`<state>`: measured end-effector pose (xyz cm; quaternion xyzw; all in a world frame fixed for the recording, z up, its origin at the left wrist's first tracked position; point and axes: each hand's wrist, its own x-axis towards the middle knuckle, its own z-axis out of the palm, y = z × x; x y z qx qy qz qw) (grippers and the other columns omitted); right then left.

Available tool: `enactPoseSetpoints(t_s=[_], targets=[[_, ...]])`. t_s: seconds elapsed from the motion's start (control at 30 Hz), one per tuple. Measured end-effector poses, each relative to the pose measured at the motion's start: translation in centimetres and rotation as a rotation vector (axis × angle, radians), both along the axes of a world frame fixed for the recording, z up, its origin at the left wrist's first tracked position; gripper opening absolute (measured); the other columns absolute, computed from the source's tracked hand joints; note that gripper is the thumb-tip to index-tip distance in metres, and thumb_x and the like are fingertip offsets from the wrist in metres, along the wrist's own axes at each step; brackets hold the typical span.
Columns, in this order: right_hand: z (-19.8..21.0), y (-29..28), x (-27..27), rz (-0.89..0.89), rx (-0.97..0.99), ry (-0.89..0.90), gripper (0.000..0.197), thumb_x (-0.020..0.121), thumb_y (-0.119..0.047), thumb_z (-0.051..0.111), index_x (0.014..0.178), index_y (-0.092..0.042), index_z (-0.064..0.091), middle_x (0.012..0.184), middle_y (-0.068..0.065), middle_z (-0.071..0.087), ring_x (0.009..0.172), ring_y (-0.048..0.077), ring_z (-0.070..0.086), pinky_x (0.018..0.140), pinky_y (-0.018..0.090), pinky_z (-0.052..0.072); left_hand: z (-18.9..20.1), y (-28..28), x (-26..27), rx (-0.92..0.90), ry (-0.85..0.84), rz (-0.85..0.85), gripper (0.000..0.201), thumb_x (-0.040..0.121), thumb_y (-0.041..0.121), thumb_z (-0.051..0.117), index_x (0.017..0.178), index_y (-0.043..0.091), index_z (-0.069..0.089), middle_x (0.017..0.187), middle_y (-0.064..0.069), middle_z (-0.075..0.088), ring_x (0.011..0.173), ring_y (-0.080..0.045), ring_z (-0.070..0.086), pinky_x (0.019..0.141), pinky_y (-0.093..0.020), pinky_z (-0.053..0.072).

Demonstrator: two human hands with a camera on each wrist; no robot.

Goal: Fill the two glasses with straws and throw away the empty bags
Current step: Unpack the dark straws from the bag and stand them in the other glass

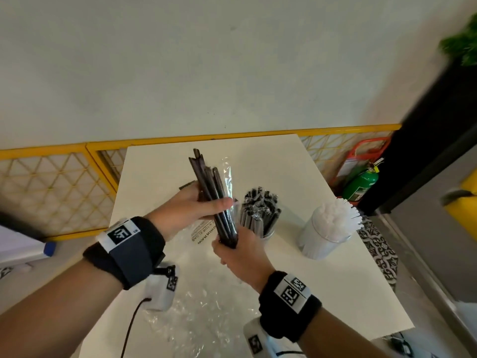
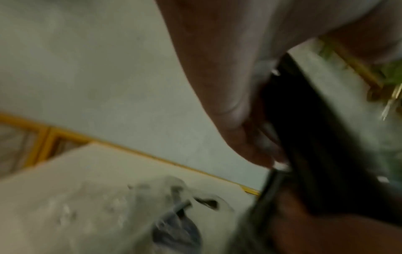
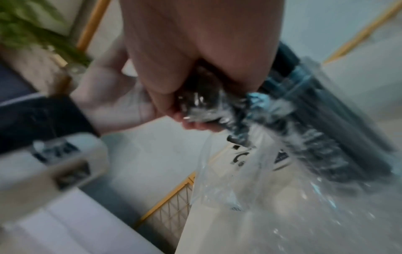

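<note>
A bundle of black straws point(image 1: 215, 200) in a clear plastic bag point(image 1: 228, 177) is held upright above the white table point(image 1: 322, 293). My left hand point(image 1: 196, 205) grips the bundle at its middle, thumb across the front. My right hand point(image 1: 238, 251) grips its lower end together with the crumpled bag point(image 3: 208, 106). Just right of the bundle stands a glass of black straws point(image 1: 259, 213), and further right a glass of white straws point(image 1: 329, 228). An empty clear bag point(image 1: 204, 313) lies on the table below my hands. Both wrist views are blurred.
A yellow mesh fence point(image 1: 51, 187) runs behind the table. A green fire extinguisher point(image 1: 361, 184) stands at the back right beside a dark cabinet point(image 1: 433, 140) with a plant point(image 1: 462, 45) on top. A patterned floor strip point(image 1: 382, 251) lies to the table's right.
</note>
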<state>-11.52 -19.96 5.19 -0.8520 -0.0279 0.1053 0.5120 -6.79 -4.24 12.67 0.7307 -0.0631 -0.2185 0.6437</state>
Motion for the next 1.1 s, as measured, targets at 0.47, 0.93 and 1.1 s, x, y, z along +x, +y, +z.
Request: enactPoseSetpoints(t_s=[0.47, 0.93, 1.1], targets=[[-0.3, -6.4, -2.9, -0.279, -0.289, -0.302, 0.036, 0.086, -0.054, 0.064, 0.108, -0.028, 0.053, 0.093, -0.014, 0.065, 0.088, 0.010, 0.060, 0.077, 0.033, 0.053, 2.0, -0.4, 0.9, -0.271, -0.189, 0.453, 0.023, 0.092, -0.002, 0.061, 0.081, 0.018, 0.060, 0.078, -0.004, 0.063, 0.086, -0.032, 0.067, 0.094, -0.053, 0.053], [-0.5, -5.7, 0.0, -0.280, -0.264, -0.290, 0.121, 0.066, -0.058, 0.080, 0.154, -0.027, 0.003, 0.160, 0.003, 0.014, 0.148, 0.022, 0.015, 0.115, 0.035, 0.022, 4.4, -5.3, 5.9, -0.078, -0.607, 0.611, 0.019, 0.084, 0.020, 0.074, 0.086, 0.003, 0.065, 0.081, -0.016, 0.070, 0.078, -0.027, 0.070, 0.077, -0.031, 0.059], [-0.8, -3.5, 2.6, -0.261, -0.319, -0.409, 0.120, 0.064, -0.060, 0.080, 0.152, -0.038, 0.002, 0.164, 0.006, -0.001, 0.150, 0.030, 0.013, 0.115, 0.048, 0.026, 0.8, -5.1, 6.4, -0.049, -0.478, 0.607, 0.014, 0.082, 0.025, 0.075, 0.081, 0.019, 0.062, 0.078, -0.005, 0.066, 0.082, -0.029, 0.070, 0.085, -0.046, 0.058]])
